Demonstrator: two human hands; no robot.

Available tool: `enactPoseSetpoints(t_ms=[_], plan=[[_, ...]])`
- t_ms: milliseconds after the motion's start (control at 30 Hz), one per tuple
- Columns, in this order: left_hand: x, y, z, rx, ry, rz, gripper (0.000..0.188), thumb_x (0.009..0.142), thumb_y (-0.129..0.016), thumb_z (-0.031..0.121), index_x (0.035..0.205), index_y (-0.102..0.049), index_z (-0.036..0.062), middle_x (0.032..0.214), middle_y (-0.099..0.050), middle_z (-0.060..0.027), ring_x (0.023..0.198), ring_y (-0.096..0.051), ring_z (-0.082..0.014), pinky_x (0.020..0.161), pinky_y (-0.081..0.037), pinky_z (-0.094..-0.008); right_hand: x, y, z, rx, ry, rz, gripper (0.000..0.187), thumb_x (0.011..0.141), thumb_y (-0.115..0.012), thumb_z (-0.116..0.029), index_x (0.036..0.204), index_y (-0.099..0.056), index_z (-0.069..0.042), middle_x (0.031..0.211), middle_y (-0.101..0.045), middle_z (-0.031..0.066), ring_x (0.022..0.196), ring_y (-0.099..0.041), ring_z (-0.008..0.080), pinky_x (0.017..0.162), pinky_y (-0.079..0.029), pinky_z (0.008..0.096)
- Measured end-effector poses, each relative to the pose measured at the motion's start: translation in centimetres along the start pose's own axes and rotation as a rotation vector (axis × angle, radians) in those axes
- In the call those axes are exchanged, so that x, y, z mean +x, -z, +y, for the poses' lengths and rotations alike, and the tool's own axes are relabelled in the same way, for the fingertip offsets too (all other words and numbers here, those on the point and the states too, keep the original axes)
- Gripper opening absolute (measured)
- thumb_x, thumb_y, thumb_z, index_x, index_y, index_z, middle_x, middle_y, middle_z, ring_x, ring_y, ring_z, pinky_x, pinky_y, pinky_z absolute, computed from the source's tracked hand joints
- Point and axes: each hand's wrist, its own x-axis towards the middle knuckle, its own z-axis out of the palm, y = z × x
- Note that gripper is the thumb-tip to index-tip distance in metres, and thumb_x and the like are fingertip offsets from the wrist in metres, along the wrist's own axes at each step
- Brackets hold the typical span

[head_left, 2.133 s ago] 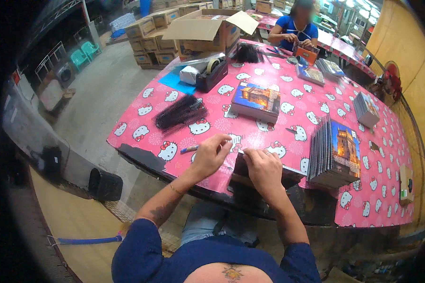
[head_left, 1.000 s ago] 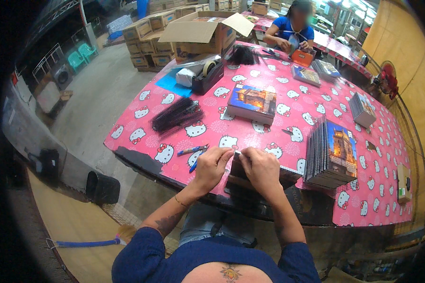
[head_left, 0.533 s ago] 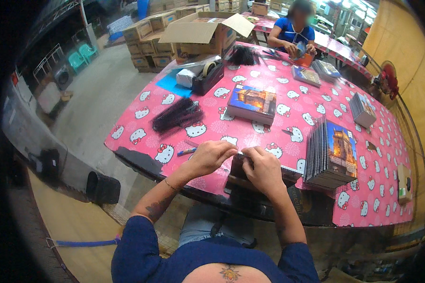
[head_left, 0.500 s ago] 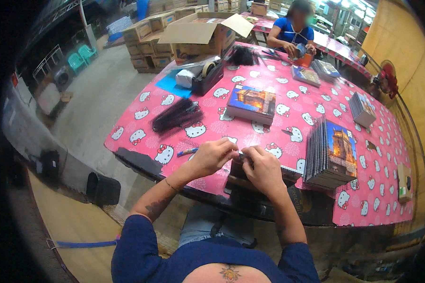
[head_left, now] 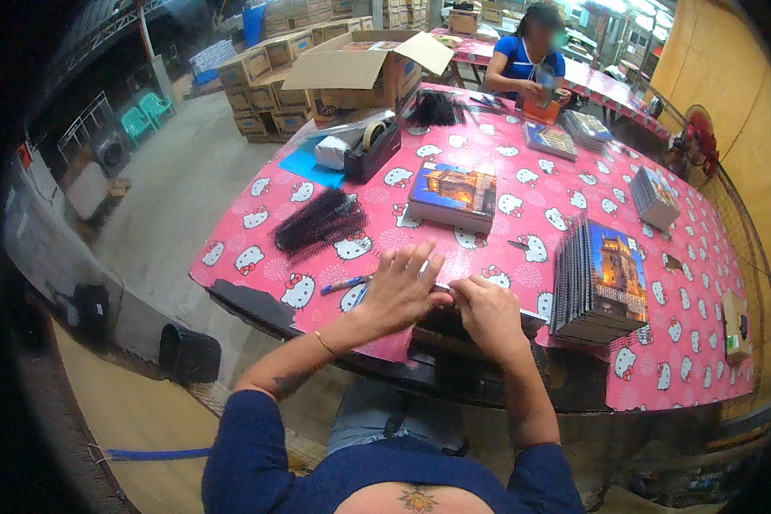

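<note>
At the table's near edge, my left hand (head_left: 401,289) has its fingers spread, its thumb beside my right fingertips. My right hand (head_left: 490,315) is closed in a pinch on a thin, dark-sided piece whose kind is mostly hidden by the hands. A blue pen (head_left: 343,284) lies left of my left hand. Beyond it rests a pile of black spiral binding coils (head_left: 319,224). A stack of loose-looking books with a lit building on the cover (head_left: 451,195) lies ahead. Right of my right hand stands a tall stack of spiral-bound notebooks (head_left: 601,278).
Pink patterned cloth (head_left: 565,180) covers the table. Toward the back left are a tape dispenser (head_left: 373,150), more black coils (head_left: 437,107) and an open carton (head_left: 355,81). A co-worker (head_left: 531,64) sits across, handling an orange item. A fan (head_left: 699,141) stands at right.
My left hand has opened from a pinch, its fingers spreading forward and upward. My right hand has shifted slightly right and stays pinched. The co-worker's hands have moved a little.
</note>
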Motion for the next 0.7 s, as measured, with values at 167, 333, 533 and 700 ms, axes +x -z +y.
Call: enactPoseSetpoints(t_ms=[167,333,533,700], plan=[[-7.4,-5.6,3.6,0.218,0.015,0.048,0.101,0.09,-0.034,0.075,0.156,-0.02,-0.0007,0.164,-0.013,-0.02,0.154,-0.002,-0.0337,0.116,0.009,-0.0624,0.0,-0.6,0.1,-0.036,-0.005,0.007,0.014,0.094,-0.06,-0.021,0.099,-0.069,-0.011,0.086,-0.067,0.0103,0.077,-0.068,0.0331,0.066,-0.053,0.0451],[-2.6,-3.1,1.5,0.379,0.024,0.046,0.101,0.09,-0.035,0.075,0.155,-0.021,-0.001,0.165,-0.011,-0.0208,0.154,0.001,-0.0331,0.115,0.013,-0.0622,-1.1,1.2,0.5,-0.051,0.129,0.075,0.016,0.092,-0.061,-0.02,0.104,-0.067,-0.012,0.09,-0.067,0.0096,0.078,-0.068,0.0319,0.065,-0.053,0.0436],[-0.2,-2.3,1.3,0.438,0.072,0.044,0.092,0.095,-0.033,0.069,0.155,-0.023,0.0013,0.163,-0.017,-0.0216,0.154,-0.005,-0.0351,0.116,0.012,-0.0621,-3.5,2.0,2.8,-0.085,0.058,0.028,0.02,0.09,-0.064,-0.02,0.109,-0.068,-0.015,0.089,-0.068,0.0091,0.078,-0.068,0.0306,0.064,-0.051,0.0435],[-6.4,-5.3,3.7,0.116,-0.217,0.075,0.092,0.097,-0.037,0.065,0.156,-0.016,-0.0025,0.164,-0.008,-0.0234,0.153,-0.005,-0.0376,0.115,0.011,-0.064,-2.9,2.5,2.9,-0.024,0.069,0.033,0.019,0.091,-0.062,-0.02,0.108,-0.068,-0.013,0.086,-0.068,0.0098,0.077,-0.068,0.0313,0.064,-0.052,0.044]])
